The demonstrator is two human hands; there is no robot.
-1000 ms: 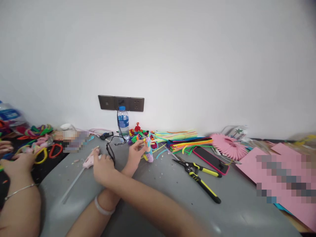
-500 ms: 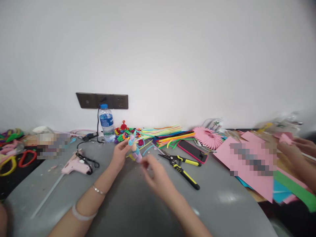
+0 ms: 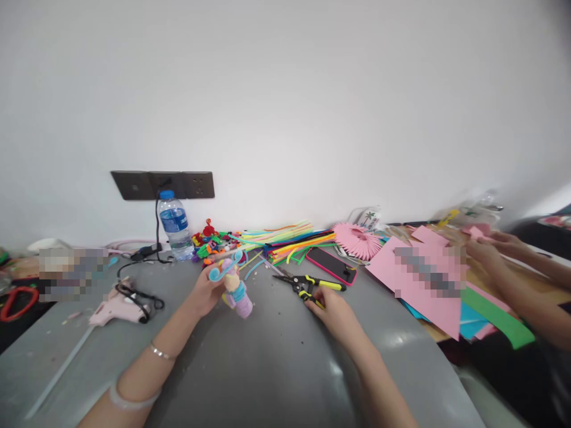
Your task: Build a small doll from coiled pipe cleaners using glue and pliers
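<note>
Pinched in my left hand (image 3: 206, 293) is a small figure made of pipe cleaners (image 3: 239, 297), with a light blue curled top, a yellowish middle, a blue band and a lilac lower part. It is held above the grey table, tilted a little. My right hand (image 3: 335, 311) has its fingers closed round the near handle of pliers (image 3: 298, 284) with yellow-and-black grips. The pliers lie on the table, handles spread, jaws pointing left. Part of the near handle is hidden by my fingers.
Behind lie pipe cleaners (image 3: 294, 242) and a phone (image 3: 331, 266). Left are a water bottle (image 3: 175, 229) and a pink glue gun (image 3: 118, 309) with its cord. Right are a pink paper fan ring (image 3: 357, 241), pink sheets (image 3: 419, 297) and another person's hands (image 3: 495, 255).
My right hand has left the figure and moved right onto the pliers' handle. My left hand still holds the figure, now turned differently. The whole view has shifted, with most things further left.
</note>
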